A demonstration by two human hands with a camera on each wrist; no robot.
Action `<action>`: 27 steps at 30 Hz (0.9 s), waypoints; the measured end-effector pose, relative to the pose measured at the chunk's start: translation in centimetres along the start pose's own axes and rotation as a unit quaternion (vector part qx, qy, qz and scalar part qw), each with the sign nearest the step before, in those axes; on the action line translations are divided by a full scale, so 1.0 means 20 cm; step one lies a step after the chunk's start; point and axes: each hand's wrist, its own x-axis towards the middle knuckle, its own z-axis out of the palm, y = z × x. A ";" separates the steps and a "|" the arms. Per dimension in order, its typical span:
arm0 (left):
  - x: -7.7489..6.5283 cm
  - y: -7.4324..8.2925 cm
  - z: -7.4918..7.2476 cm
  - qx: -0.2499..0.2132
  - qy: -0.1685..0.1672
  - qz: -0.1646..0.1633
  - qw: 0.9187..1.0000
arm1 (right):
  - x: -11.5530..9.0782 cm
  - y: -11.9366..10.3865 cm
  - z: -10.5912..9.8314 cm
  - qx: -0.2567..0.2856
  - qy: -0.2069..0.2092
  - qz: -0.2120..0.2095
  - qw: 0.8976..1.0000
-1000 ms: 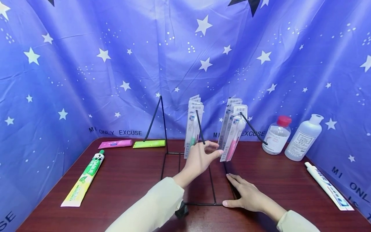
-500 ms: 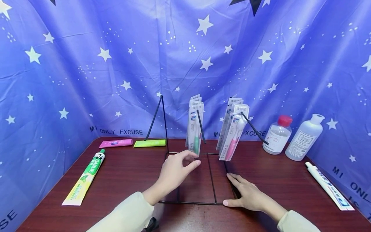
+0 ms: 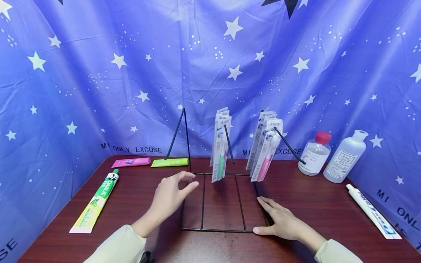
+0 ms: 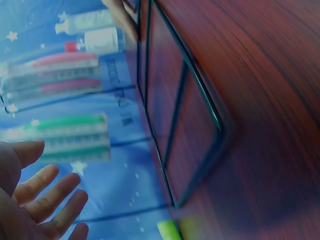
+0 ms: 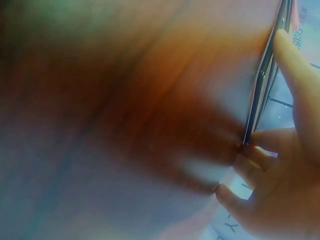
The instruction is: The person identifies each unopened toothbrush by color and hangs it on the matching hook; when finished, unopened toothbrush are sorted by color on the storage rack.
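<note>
A black wire display rack (image 3: 224,231) stands on the wooden table. Packaged toothbrushes with green handles (image 3: 219,153) hang from its middle hook, and packs with pink handles (image 3: 265,157) from the right one. The left hook (image 3: 174,133) carries nothing. Above the left part of the base is my left hand (image 3: 168,191), fingers relaxed and holding nothing; in the left wrist view its fingers are spread, near the green packs (image 4: 65,140). My right hand (image 3: 283,221) rests at the base's front right corner, its thumb and extended fingers (image 5: 262,140) touching the wire frame.
Left of the rack lie a green-yellow toothpaste tube (image 3: 95,204), a pink tube (image 3: 131,163) and a lime tube (image 3: 169,163). To the right stand a red-capped bottle (image 3: 314,155) and a white bottle (image 3: 345,157), with a white toothpaste tube (image 3: 373,212) lying in front. A starry curtain (image 3: 210,73) surrounds the table.
My left hand has moved left and toward me, away from the green toothbrush packs, which now hang uncovered. The packs swing slightly. My right hand has stayed in place.
</note>
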 end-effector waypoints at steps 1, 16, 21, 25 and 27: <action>0.00 -0.02 -0.01 0.009 0.004 -0.003 1.000 | 0.00 0.00 0.00 0.000 0.000 0.000 1.000; -0.01 -0.22 -0.12 0.106 0.021 -0.014 0.994 | 0.00 0.00 -0.01 0.010 -0.009 -0.003 1.000; -0.02 -0.27 -0.14 0.150 0.006 -0.006 0.989 | 0.00 0.01 -0.02 0.011 -0.024 -0.002 1.000; -0.02 -0.30 -0.14 0.168 0.008 -0.007 0.986 | 0.00 0.01 -0.02 0.013 -0.027 -0.003 1.000; -0.02 -0.32 -0.15 0.175 0.012 -0.008 0.984 | 0.00 0.01 -0.03 0.016 -0.027 -0.003 1.000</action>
